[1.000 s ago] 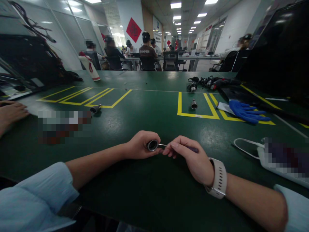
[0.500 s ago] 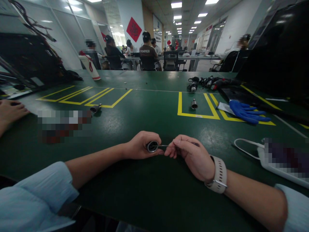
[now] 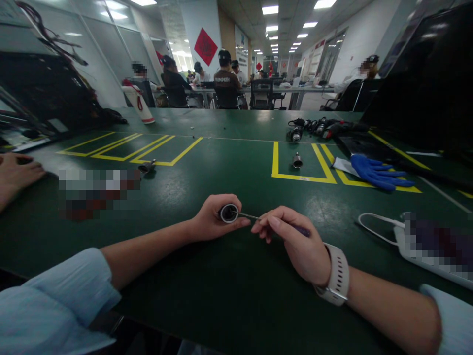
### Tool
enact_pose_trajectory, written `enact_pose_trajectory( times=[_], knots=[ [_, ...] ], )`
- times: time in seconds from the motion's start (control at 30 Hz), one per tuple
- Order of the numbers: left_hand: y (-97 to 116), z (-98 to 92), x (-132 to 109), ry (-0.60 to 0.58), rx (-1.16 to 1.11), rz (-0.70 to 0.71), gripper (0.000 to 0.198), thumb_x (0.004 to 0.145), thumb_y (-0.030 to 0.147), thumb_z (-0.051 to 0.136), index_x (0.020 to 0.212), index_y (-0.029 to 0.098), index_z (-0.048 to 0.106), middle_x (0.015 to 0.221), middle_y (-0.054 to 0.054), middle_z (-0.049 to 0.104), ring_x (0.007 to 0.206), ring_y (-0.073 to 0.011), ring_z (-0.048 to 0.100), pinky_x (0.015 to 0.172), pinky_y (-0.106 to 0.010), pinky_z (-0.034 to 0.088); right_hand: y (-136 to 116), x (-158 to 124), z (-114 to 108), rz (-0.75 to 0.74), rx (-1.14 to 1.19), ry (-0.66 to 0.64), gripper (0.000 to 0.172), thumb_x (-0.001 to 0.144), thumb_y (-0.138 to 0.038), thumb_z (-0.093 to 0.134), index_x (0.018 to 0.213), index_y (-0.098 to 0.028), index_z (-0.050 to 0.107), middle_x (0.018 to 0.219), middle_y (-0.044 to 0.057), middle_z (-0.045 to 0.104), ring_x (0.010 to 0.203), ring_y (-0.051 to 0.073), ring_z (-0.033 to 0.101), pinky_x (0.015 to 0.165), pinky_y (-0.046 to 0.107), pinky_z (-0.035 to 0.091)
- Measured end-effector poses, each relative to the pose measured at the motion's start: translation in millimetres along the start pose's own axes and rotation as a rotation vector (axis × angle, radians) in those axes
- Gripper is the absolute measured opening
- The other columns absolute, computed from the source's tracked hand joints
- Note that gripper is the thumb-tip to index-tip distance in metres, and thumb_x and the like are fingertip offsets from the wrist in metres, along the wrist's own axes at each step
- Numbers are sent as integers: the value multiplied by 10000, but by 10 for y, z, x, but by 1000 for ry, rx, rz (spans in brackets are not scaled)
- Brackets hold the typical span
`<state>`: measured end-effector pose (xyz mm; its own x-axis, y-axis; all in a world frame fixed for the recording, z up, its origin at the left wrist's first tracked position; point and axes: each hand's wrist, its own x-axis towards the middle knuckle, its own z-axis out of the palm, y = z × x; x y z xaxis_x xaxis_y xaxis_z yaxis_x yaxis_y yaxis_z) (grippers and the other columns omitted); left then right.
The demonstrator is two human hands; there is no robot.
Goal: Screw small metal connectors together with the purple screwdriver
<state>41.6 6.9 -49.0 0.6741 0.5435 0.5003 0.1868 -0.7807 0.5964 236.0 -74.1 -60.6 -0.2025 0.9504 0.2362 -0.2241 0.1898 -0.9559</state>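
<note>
Over table [image 3: 236, 167], left grip [image 3: 210, 220] clasps metal cup [image 3: 225, 217], now higher; right grip [image 3: 298, 244] clasps thin tool [image 3: 248, 216].

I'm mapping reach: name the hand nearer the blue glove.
Right. The right hand is left of the blue glove, nearer the wearer; the left hand is farther left, around a metal part.

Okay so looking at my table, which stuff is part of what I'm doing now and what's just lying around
Part of the job:
cup-shaped metal part, in the left hand
thin-shafted tool, in the right hand, reaching the part's opening

Apparently just lying about:
blue glove
white tumbler
right-side metal piece and left-side metal piece, untouched, possibly related
</note>
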Motion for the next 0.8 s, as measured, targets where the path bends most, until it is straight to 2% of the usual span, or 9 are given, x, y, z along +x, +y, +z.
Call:
enact_pose_trajectory(
  times=[0.3, 0.5, 0.57, 0.67, 0.77, 0.8],
  knots=[
    [-13, -21, 8, 193, -23, -58, 177, 732, 204, 690, 701, 142, 527, 623, 30, 519, 535, -74, 477, 491, -185, 390, -13, -55, -4, -118, -97, 46, 152, 903, -295, 515, 869, -235, 651, 885, 40, 670, 795, 181, 594, 662, 320, 457],
    [-35, -12, 6, 214, 27, -110, 201, 726, 235, 695, 704, 144, 516, 635, 27, 513, 556, -81, 473, 515, -201, 394, -44, -74, 14, -164, -252, 90, 109, 908, -285, 504, 921, -242, 604, 939, 42, 630, 809, 181, 575, 680, 331, 462],
    [-26, 2, 7, 174, 56, -120, 198, 725, 238, 686, 726, 149, 509, 658, 24, 518, 577, -87, 481, 532, -206, 402, -59, -62, 28, -155, -349, 113, 99, 910, -281, 497, 948, -240, 579, 941, 42, 609, 754, 166, 557, 642, 318, 460],
    [6, 31, 2, 18, 105, -104, 147, 733, 181, 624, 824, 156, 511, 748, 0, 548, 652, -109, 518, 585, -226, 432, -69, -31, 50, -165, -474, 82, 101, 924, -252, 461, 924, -229, 559, 925, 42, 576, 731, 156, 537, 656, 318, 460],
    [40, 62, -21, -169, 102, -60, 332, 707, 98, 567, 1022, 153, 476, 903, -52, 580, 776, -147, 567, 673, -266, 473, -59, -18, 75, -206, -559, 12, 15, 887, -222, 526, 873, -222, 530, 968, 52, 562, 848, 180, 548, 746, 341, 466],
    [47, 71, -31, -213, 84, -37, 410, 705, 90, 563, 1093, 149, 445, 954, -74, 584, 827, -164, 579, 713, -287, 484, -52, -21, 86, -219, -588, -8, 68, 856, -217, 576, 878, -223, 513, 992, 57, 561, 886, 190, 546, 767, 350, 467]
  ],
)
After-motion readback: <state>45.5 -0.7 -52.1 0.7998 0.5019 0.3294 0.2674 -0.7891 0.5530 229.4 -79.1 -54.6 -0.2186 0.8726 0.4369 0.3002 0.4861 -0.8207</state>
